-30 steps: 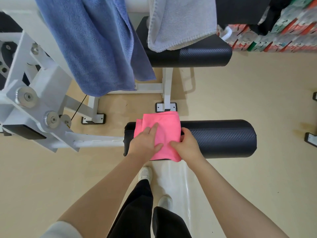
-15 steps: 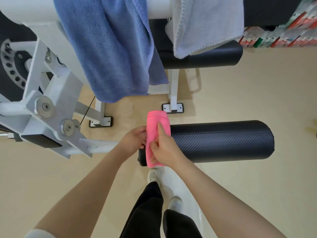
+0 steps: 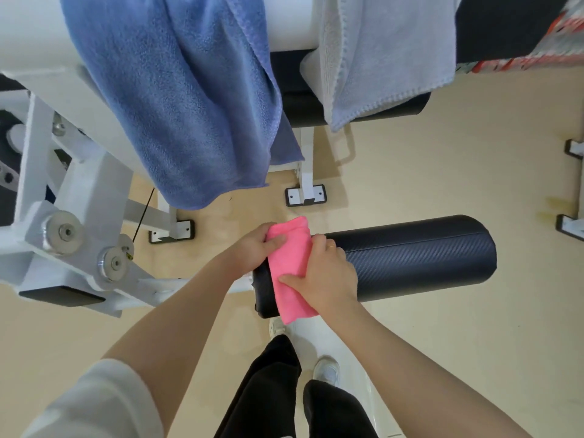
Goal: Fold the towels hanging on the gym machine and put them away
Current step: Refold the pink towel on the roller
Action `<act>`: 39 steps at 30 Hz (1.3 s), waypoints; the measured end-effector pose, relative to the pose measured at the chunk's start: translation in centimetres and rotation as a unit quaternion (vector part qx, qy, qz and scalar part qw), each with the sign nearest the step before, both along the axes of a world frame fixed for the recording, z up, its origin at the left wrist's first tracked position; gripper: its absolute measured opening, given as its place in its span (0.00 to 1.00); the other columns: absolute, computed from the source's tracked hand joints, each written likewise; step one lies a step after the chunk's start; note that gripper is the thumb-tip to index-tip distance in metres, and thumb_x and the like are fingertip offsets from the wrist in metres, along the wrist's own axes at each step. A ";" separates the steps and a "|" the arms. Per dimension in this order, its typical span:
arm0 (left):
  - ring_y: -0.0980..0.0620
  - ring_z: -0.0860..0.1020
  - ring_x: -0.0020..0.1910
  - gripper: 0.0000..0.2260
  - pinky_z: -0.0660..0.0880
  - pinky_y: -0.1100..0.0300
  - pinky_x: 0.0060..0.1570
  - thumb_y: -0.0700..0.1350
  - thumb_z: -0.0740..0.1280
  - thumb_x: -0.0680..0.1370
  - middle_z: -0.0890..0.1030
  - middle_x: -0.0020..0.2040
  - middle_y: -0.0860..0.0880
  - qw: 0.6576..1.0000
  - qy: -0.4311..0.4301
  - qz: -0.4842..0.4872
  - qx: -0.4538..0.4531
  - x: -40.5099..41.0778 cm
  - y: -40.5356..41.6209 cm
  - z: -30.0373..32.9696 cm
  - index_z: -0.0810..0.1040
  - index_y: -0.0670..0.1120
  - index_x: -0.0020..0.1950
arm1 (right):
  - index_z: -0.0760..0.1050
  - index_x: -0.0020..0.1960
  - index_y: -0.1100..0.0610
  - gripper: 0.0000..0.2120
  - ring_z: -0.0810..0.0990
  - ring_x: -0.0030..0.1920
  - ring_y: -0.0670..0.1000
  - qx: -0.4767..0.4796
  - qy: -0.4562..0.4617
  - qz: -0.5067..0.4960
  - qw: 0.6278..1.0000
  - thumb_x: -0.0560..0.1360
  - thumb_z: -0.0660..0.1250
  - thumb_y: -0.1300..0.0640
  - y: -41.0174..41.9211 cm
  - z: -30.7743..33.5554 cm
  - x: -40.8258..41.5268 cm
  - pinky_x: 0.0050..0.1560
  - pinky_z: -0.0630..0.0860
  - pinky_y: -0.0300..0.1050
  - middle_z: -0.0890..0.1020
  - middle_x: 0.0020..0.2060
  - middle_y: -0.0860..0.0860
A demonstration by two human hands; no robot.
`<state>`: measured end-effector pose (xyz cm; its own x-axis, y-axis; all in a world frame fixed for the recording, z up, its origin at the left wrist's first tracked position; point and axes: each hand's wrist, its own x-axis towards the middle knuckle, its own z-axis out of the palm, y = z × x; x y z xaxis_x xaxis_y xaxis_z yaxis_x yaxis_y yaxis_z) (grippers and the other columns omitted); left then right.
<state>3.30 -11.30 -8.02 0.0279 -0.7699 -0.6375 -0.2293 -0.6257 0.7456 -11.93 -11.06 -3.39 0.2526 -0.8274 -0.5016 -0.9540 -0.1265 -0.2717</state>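
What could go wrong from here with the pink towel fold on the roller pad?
1. The pink towel lies folded narrow over the left end of the round black roller pad, its near end hanging off. If the left hand or right hand lets go, it may slide to the floor.
2. The curved pad may let the layers shift and spoil the fold.
3. The blue towel and white towel hang loosely above; a bump might drop them.

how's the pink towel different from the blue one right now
The pink towel is folded into a narrow strip lying over the black roller pad; the blue towel hangs unfolded over the white bar. The pink one looks much smaller. Left hand and right hand hold the pink; nothing touches the blue. Both look like soft terry cloth.
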 end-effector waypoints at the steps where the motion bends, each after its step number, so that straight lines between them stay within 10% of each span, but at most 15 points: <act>1: 0.50 0.76 0.56 0.17 0.72 0.58 0.57 0.49 0.65 0.77 0.78 0.58 0.49 1.000 0.028 0.009 0.002 0.1 -0.2 0.2 0.71 0.47 0.65 | 0.63 0.60 0.57 0.35 0.72 0.58 0.55 0.030 -0.009 -0.036 0.999 0.65 0.68 0.35 0.0 -0.5 -0.3 0.51 0.72 0.50 0.71 0.56 0.53; 6: 0.53 0.78 0.45 0.10 0.74 0.67 0.47 0.47 0.65 0.77 0.81 0.49 0.48 0.997 0.072 -0.031 -0.021 -1.2 -1.2 2.3 0.78 0.42 0.54 | 0.70 0.57 0.56 0.32 0.74 0.56 0.53 0.146 -0.139 -0.103 0.974 0.62 0.71 0.37 -0.7 -1.4 -1.9 0.56 0.73 0.50 0.77 0.52 0.52; 13: 0.49 0.79 0.52 0.13 0.77 0.54 0.52 0.47 0.59 0.80 0.80 0.52 0.45 0.966 0.237 0.101 -0.020 -5.4 -3.9 5.4 0.73 0.42 0.61 | 0.66 0.57 0.55 0.21 0.78 0.47 0.46 0.246 -0.373 -0.251 0.858 0.70 0.73 0.59 -4.0 3.6 -8.1 0.38 0.75 0.38 0.76 0.52 0.50; 22: 0.50 0.74 0.48 0.15 0.74 0.57 0.46 0.37 0.54 0.78 0.75 0.50 0.48 0.985 0.140 -0.100 0.029 -15.6 -9.3 10.8 0.71 0.50 0.60 | 0.75 0.53 0.45 0.22 0.80 0.54 0.54 0.244 -0.350 -0.233 0.874 0.60 0.74 0.52 -8.1 7.4 -20.2 0.53 0.78 0.59 0.80 0.50 0.48; 29: 0.59 0.79 0.45 0.10 0.76 0.68 0.45 0.48 0.71 0.72 0.80 0.46 0.52 0.946 0.075 -0.310 -0.063 -28.3 -15.2 14.4 0.74 0.50 0.50 | 0.75 0.60 0.50 0.20 0.79 0.54 0.51 0.193 -0.349 -0.180 0.899 0.70 0.72 0.60 -13.4 10.3 -32.1 0.53 0.77 0.45 0.81 0.54 0.50; 39: 0.62 0.81 0.40 0.05 0.77 0.69 0.43 0.41 0.66 0.76 0.81 0.47 0.51 0.965 0.179 -0.135 -0.137 -50.7 -25.7 16.0 0.75 0.49 0.50 | 0.73 0.47 0.56 0.10 0.76 0.35 0.46 0.051 -0.459 -0.343 0.818 0.70 0.73 0.59 -22.2 13.5 -55.8 0.34 0.72 0.39 0.78 0.38 0.49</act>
